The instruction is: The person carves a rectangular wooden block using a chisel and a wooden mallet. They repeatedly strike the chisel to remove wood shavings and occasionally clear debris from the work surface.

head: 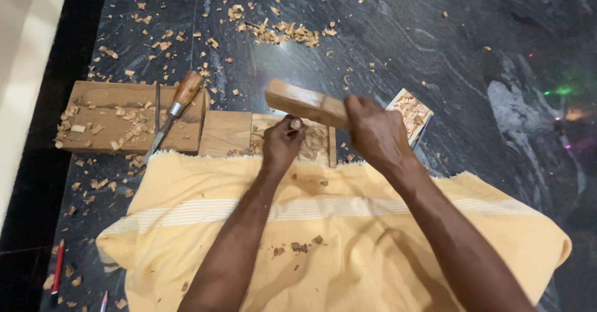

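Observation:
My right hand (376, 135) grips a wooden mallet block (305, 102) raised just above my left hand. My left hand (281, 144) is closed around a chisel, whose round handle end (296, 124) shows at the top of my fist. The chisel's blade is hidden behind my hand. It stands over a carved wooden panel (235, 133) littered with chips. The panel lies on the dark stone floor at the far edge of a yellow cloth (323, 237) that my forearms cross.
A second wooden board (112, 110) lies left of the panel, with a wooden-handled chisel (171, 114) and a thin metal tool (157, 103) on it. A small carved piece (411, 113) sits to the right. Wood chips (280, 33) scatter the floor. A red pencil (58, 266) lies lower left.

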